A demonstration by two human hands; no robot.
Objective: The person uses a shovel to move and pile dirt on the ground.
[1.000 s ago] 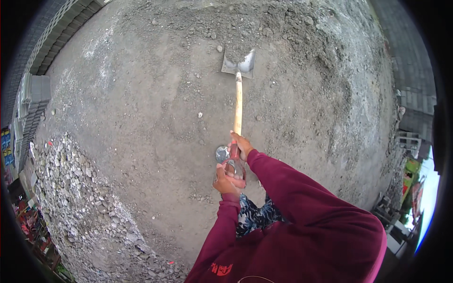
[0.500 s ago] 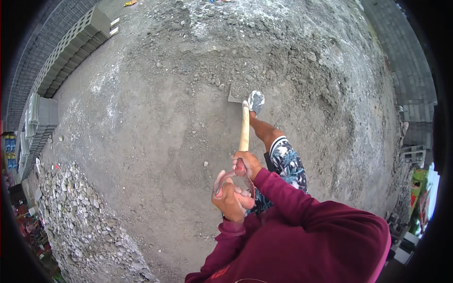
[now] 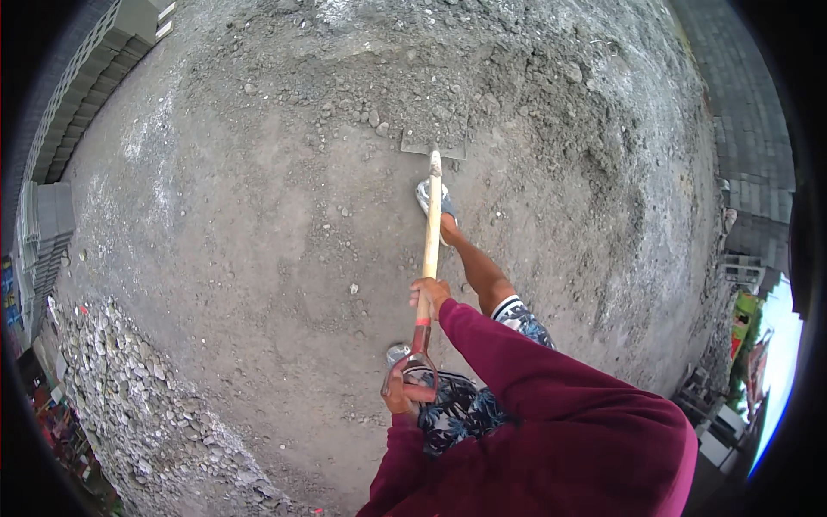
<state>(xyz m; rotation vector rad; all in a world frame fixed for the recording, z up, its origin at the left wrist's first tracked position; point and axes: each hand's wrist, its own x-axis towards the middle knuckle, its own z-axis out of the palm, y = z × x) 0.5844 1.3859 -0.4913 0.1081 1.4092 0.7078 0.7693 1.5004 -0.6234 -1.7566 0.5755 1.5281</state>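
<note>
A shovel (image 3: 432, 226) with a pale wooden shaft and a reddish D-shaped handle reaches away from my body. My right hand (image 3: 431, 293) wraps round the shaft just above the red part. Down at the D-handle, my left hand (image 3: 398, 395) is closed on the crosswise grip. The flat metal blade (image 3: 413, 150) lies at the near edge of loose grey gravel (image 3: 500, 108), and some of that gravel covers it. My foot in a whitish shoe (image 3: 422, 196) is on the ground beside the shaft, close behind the blade.
Hollow concrete blocks (image 3: 95, 77) are stacked at the far left, with more grey blocks (image 3: 53, 215) nearer. A heap of pale stones (image 3: 129, 388) spreads at lower left. Along the right runs a grey block surface (image 3: 758, 129). My other shoe (image 3: 396, 353) shows by the handle.
The blade has gone forward into the gravel edge, and the shaft now stretches straighter ahead. My right hand has moved from the handle's neck onto the wood. My foot has shifted left.
</note>
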